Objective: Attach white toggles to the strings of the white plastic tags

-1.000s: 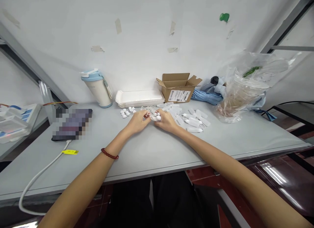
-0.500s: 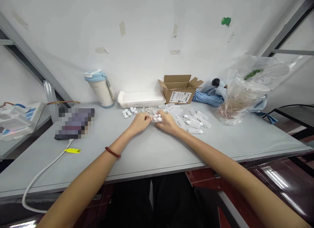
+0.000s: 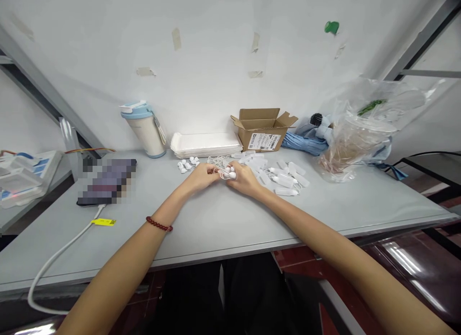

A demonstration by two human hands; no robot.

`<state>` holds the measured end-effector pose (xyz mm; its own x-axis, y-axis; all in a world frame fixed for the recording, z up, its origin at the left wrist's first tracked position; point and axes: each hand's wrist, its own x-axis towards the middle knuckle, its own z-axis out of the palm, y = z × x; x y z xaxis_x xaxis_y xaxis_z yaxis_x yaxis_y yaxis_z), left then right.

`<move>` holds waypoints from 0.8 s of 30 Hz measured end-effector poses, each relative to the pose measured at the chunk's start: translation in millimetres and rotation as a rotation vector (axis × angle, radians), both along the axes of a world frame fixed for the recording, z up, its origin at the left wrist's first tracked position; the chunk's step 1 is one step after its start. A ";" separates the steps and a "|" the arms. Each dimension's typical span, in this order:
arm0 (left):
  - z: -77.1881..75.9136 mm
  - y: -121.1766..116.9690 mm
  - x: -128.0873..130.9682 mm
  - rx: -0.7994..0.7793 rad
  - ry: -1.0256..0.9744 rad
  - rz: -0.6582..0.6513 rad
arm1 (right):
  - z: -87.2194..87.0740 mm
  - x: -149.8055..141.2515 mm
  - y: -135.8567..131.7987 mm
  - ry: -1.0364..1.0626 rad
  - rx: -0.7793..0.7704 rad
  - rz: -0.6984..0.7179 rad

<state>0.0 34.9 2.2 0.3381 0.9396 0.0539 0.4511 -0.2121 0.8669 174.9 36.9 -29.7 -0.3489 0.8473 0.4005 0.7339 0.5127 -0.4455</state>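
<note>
Close together over the middle of the table are my two hands. My right hand (image 3: 244,177) is closed around a bunch of small white rounded pieces with thin white cords (image 3: 229,173), which look like earbuds. Fingertips of my left hand (image 3: 201,176) pinch at the cords on the bunch's left side; exactly what they grip is too small to tell. Several small white pieces (image 3: 185,166) lie beyond my left hand. Behind my hands is a tangle of white cord (image 3: 218,160). Right of my right hand spreads a pile of translucent white tube-like pieces (image 3: 286,181).
White trays (image 3: 205,143) are stacked against the wall, beside an open cardboard box (image 3: 264,142). A tumbler (image 3: 146,133) and a pixelated phone (image 3: 106,183) with a white cable (image 3: 61,255) stand left. Blue cloth (image 3: 306,143) and a bagged cup (image 3: 360,142) sit right.
My left hand has drawn slightly left, its fingers a little more apart from the right hand. The right hand stays around the white bunch. The view has shifted slightly.
</note>
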 end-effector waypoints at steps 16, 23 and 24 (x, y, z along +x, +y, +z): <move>-4.5 4.9 -3.8 0.142 0.039 -0.084 | -1.4 0.1 0.4 -0.002 -0.015 0.000; -6.4 5.7 -2.7 0.233 0.186 -0.016 | 0.0 0.1 -0.4 0.018 -0.032 0.007; -6.1 5.3 -2.4 0.222 0.209 -0.001 | 0.2 0.1 -0.4 0.019 -0.034 0.006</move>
<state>-2.4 40.2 -4.0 0.3643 0.9122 0.1873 0.6146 -0.3867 0.6875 174.9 36.5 -29.5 -0.3465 0.8587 0.3775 0.7224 0.5010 -0.4765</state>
